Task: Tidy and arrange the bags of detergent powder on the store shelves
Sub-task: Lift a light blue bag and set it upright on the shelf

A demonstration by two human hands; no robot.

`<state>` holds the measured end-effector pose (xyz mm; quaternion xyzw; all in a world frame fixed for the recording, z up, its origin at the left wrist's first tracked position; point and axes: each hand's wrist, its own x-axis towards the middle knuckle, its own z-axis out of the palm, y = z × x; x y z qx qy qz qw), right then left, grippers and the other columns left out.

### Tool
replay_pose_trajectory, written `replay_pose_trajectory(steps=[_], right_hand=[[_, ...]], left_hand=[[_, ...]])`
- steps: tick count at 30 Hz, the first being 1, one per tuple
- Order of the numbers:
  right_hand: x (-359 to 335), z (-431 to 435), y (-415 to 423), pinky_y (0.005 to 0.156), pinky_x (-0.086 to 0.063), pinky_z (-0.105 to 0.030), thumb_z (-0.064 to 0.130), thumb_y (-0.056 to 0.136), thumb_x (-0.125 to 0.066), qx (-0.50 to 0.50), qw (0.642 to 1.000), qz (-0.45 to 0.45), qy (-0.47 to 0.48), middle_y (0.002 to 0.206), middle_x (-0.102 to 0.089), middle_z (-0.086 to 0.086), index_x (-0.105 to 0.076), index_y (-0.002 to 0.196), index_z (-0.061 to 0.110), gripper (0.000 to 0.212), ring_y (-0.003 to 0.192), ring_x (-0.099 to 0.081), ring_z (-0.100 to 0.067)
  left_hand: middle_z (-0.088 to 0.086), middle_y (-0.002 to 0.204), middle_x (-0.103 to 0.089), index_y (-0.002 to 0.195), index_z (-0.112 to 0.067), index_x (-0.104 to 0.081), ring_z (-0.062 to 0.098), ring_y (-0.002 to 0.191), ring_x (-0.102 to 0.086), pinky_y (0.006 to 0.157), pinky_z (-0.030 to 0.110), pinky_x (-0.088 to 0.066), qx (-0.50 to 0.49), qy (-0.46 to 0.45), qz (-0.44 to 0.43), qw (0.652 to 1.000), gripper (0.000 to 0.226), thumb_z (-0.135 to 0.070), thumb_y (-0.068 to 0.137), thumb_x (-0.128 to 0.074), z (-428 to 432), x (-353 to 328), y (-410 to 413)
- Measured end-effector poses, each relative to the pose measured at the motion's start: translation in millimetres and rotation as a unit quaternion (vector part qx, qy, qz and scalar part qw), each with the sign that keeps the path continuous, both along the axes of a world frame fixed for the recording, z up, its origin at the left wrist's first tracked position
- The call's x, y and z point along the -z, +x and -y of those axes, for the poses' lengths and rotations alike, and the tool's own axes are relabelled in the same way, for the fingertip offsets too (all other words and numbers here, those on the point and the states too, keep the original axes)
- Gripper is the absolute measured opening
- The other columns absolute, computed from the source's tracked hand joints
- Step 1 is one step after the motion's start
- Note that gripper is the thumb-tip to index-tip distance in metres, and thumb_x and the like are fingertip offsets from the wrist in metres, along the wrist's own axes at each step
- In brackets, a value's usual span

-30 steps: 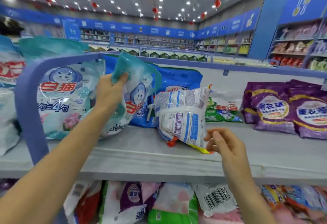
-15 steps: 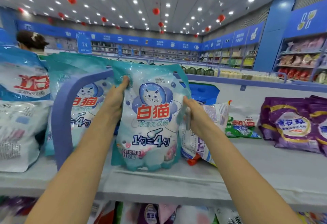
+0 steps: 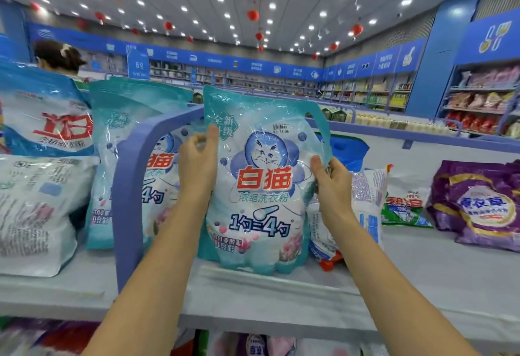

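1. On the upper shelf [image 3: 422, 285], just right of the blue divider [image 3: 126, 187], the teal detergent bag [image 3: 261, 187] now stands upright at the front edge with its printed face to the aisle. A second ago it hung tilted and twisted, held by one top corner.
2. Half a second ago the bag was already between both hands. Since then it has been squared up, and its base now rests flat on the shelf.
3. The right hand [image 3: 334, 184], free and low near the white bag [image 3: 368, 201] a second ago, has come up to the teal bag's right edge.
4. Judged for the task, this bag is nearly placed and only the release and a last straightening seem left. The white bag leans behind it. The green-and-white bag [image 3: 405, 206] and the purple bags [image 3: 478, 203] lie flat further right and are not yet arranged.
5. Left hand [image 3: 197, 164]: the forearm reaches up from below and the hand grips the bag's upper left edge, with the thumb on the front film and the fingers bent at the side.
6. Right hand: the forearm rises from the lower right and the hand pinches the bag's right edge at mid-height. The thumb presses on the front and the fingers are curled round behind, out of sight.
7. A matching teal bag [image 3: 126, 119] stands on the other side of the divider, facing the same way.
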<state>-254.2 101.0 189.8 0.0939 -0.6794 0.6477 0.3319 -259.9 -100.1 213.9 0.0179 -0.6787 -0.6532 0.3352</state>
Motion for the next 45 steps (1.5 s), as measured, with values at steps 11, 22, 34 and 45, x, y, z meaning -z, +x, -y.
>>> replay_pose_trajectory(steps=[11, 22, 34, 45], right_hand=[[-16.3, 3.0, 22.9, 0.050, -0.034, -0.018, 0.016, 0.099, -0.043, -0.023, 0.997, -0.061, 0.045, 0.046, -0.040, 0.016, -0.045, 0.062, 0.014, 0.037, 0.048, -0.035, 0.000], [-6.5, 1.2, 22.2, 0.041, -0.033, -0.019, 0.022, 0.097, -0.048, -0.015, 0.999, 0.001, -0.043, 0.037, -0.043, 0.012, -0.045, 0.056, 0.012, 0.042, 0.034, -0.037, -0.002], [24.6, 27.4, 27.5, 0.059, -0.057, -0.026, 0.015, 0.081, -0.066, -0.143, 0.974, 0.089, -0.153, 0.073, -0.073, 0.004, -0.063, 0.101, 0.016, 0.020, 0.068, -0.070, -0.011], [25.2, 31.5, 16.6, 0.059, -0.057, -0.027, 0.017, 0.085, -0.065, -0.123, 0.963, 0.095, -0.219, 0.066, -0.071, 0.012, -0.058, 0.092, 0.023, 0.012, 0.062, -0.068, -0.005]], left_hand=[[-0.002, 0.058, -0.050, 0.060, -0.020, -0.048, 0.013, 0.054, -0.048, 0.051, 0.028, -0.037, -0.043, 0.058, -0.047, 0.996, 0.038, -0.038, 0.093, -0.053, -7.6, 30.1, 22.0], [0.012, 0.058, -0.044, 0.055, -0.018, -0.032, 0.030, 0.060, -0.043, 0.061, 0.039, -0.035, -0.026, 0.060, 0.009, 0.998, 0.052, -0.044, 0.100, -0.033, -5.4, 32.4, 12.8], [0.007, 0.101, -0.063, 0.101, -0.014, -0.057, 0.028, 0.099, -0.058, 0.083, 0.036, -0.043, -0.011, 0.039, 0.011, 0.999, 0.023, -0.031, 0.099, -0.041, -4.3, 25.3, 10.4], [-0.014, 0.087, -0.061, 0.100, -0.018, -0.060, -0.007, 0.073, -0.055, 0.067, 0.009, -0.045, 0.002, -0.325, -0.290, 0.900, 0.017, -0.029, 0.095, -0.048, 62.0, 80.2, 141.7]])
